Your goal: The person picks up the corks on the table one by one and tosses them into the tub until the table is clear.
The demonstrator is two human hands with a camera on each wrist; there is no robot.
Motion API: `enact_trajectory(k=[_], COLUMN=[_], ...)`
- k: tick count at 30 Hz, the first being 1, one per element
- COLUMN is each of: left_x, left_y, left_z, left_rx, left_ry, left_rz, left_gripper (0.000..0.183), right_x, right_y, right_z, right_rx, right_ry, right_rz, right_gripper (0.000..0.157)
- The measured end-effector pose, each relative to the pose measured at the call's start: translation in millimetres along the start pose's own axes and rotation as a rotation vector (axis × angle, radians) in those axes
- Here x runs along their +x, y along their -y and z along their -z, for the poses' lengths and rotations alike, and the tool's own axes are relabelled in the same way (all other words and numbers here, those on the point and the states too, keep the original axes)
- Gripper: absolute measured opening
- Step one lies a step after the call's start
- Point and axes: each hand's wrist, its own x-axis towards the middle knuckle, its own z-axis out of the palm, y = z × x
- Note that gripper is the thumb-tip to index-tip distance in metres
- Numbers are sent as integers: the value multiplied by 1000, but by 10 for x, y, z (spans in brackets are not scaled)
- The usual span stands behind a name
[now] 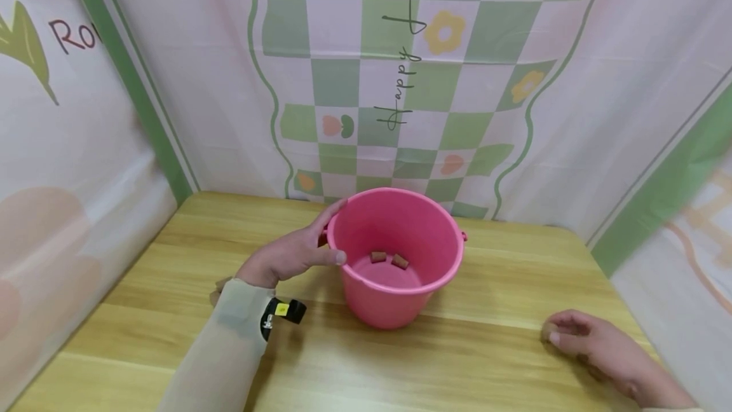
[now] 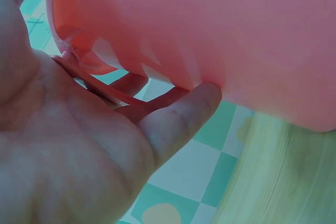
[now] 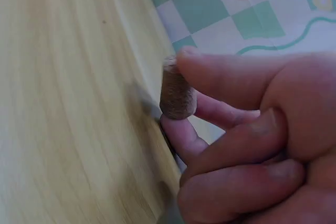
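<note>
A pink bucket (image 1: 386, 307) stands upright on the wooden table, with two brown corks (image 1: 378, 257) lying on its bottom. My left hand (image 1: 291, 254) holds the bucket at its left side, thumb at the rim and fingers around the outside. In the left wrist view, those fingers (image 2: 184, 114) touch the bucket wall near its pink handle (image 2: 100, 85). Off to the right, my right hand (image 1: 597, 342) pinches another brown cork (image 3: 178, 93) between thumb and fingers, just above the table. The remaining fingers of that hand are curled in.
Brown pieces (image 1: 218, 294) on the table (image 1: 474, 367) are partly hidden behind my left sleeve. A printed cloth (image 1: 337, 81) with green and white checks hangs behind the table, and cloth walls close off both sides. A black wrist device (image 1: 286, 311) sits on my left sleeve.
</note>
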Motion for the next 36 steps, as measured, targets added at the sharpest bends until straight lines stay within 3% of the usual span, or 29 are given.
enact_trajectory(k=[3,7,10,17,25,32,36], left_x=[2,2,3,21,23,-3,7], left_y=[3,4,4,2,-44,-134,-78], left_z=[3,8,8,6,4,-17,3], left_rx=[1,-14,-26,-19,-18,-28,-30], left_ry=[4,7,5,13,24,30,34], left_rz=[-7,-7,-3,-8,-3,0,-5], left_gripper=[98,99,99,100,104,106,106], right_x=[11,22,36,81,127,181,197], right_y=[-33,-51,-65,-67,100,301,449], right_z=[25,28,35,68,80,65,38], right_rx=[156,318,463,757,863,884,876], right_ry=[5,-24,0,179,286,305,300], right_rz=[-27,-1,50,208,318,363,401], right_gripper=[32,18,25,39,45,46,47])
